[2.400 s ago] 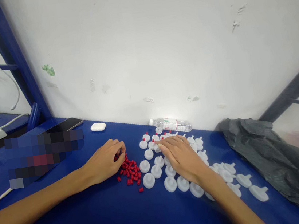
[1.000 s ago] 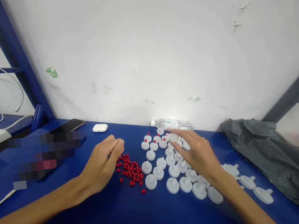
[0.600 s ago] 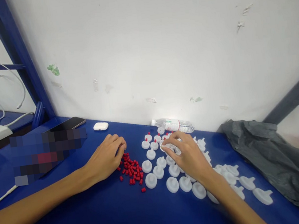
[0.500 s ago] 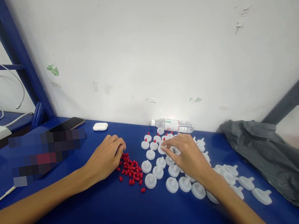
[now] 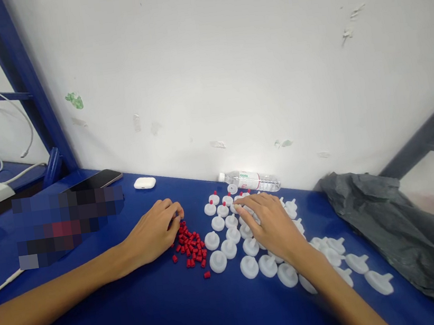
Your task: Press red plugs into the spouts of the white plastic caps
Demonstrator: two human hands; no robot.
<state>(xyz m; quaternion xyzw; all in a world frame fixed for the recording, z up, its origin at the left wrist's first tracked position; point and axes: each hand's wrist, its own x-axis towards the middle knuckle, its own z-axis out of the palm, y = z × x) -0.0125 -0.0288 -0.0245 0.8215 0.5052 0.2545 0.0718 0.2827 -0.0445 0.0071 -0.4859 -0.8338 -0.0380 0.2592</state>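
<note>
My left hand point(image 5: 158, 230) hovers at the back of a pile of small red caps point(image 5: 191, 248), its fingers curled and the thumb pressed toward the index finger. Whatever lies between those fingertips is hidden. Over the spread of white plastic discs with short spouts point(image 5: 249, 267) is my right hand point(image 5: 266, 220), palm down. Its fingers are stretched out, thumb and index tips close to a white disc near the back rows. Several discs at the back carry red caps on their spouts, such as one white disc point(image 5: 210, 209). Some discs are hidden beneath the right hand.
Against the wall lies a clear plastic bottle point(image 5: 251, 180). A white earphone case point(image 5: 145, 183) and a dark phone point(image 5: 105, 178) are at the back left, beside a blurred-out area. A dark plastic bag point(image 5: 384, 215) covers the right side of the blue table point(image 5: 150, 320).
My right hand has shifted slightly up, and a white disc now shows just below its fingertips. My left fingertips have drawn a little closer together above the red caps.
</note>
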